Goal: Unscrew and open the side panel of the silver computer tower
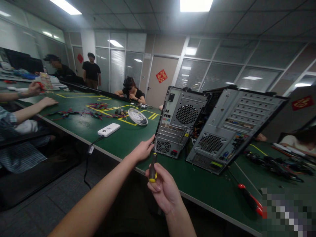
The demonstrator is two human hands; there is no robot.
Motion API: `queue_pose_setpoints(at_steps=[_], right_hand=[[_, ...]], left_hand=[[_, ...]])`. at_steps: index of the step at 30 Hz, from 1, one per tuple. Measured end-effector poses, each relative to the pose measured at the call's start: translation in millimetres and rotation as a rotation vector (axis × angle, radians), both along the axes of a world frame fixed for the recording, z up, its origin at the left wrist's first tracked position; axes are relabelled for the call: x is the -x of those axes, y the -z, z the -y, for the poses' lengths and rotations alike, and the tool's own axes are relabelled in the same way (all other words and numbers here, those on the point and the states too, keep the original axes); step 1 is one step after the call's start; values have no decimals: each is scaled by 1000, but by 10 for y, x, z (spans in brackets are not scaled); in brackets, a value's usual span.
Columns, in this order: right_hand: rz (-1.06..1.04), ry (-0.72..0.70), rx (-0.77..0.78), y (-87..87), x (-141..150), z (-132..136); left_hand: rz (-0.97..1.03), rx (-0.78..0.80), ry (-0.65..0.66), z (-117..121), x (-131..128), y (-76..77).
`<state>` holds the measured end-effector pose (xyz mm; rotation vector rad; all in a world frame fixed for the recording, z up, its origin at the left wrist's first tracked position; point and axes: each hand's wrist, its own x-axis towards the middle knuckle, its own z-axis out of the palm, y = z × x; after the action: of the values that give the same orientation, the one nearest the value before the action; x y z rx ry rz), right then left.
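My right hand (165, 188) is closed around a black and yellow screwdriver (153, 168), which points up toward the left rear edge of a computer case (179, 123). My left hand (144, 149) rests against that same lower left edge of the case, fingers curled on it. The case stands upright on the green table (123, 138), its rear panel with fan grille facing me. A second open case (234, 126) leans beside it on the right.
A red-handled screwdriver (249, 199) lies on the table at the right. A white power bank (109, 129) with cable, a round fan (137, 117) and tangled wires (93, 113) lie further left. Other people sit or stand around the table.
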<state>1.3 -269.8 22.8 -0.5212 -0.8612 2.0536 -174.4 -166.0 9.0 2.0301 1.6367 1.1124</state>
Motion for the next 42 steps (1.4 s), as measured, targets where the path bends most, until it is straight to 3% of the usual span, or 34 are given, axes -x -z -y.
queue_pose_setpoints(at_steps=[42], right_hand=[[13,-23,15,58,18,45]], left_hand=[[-13,-14,4,-20,14,27]])
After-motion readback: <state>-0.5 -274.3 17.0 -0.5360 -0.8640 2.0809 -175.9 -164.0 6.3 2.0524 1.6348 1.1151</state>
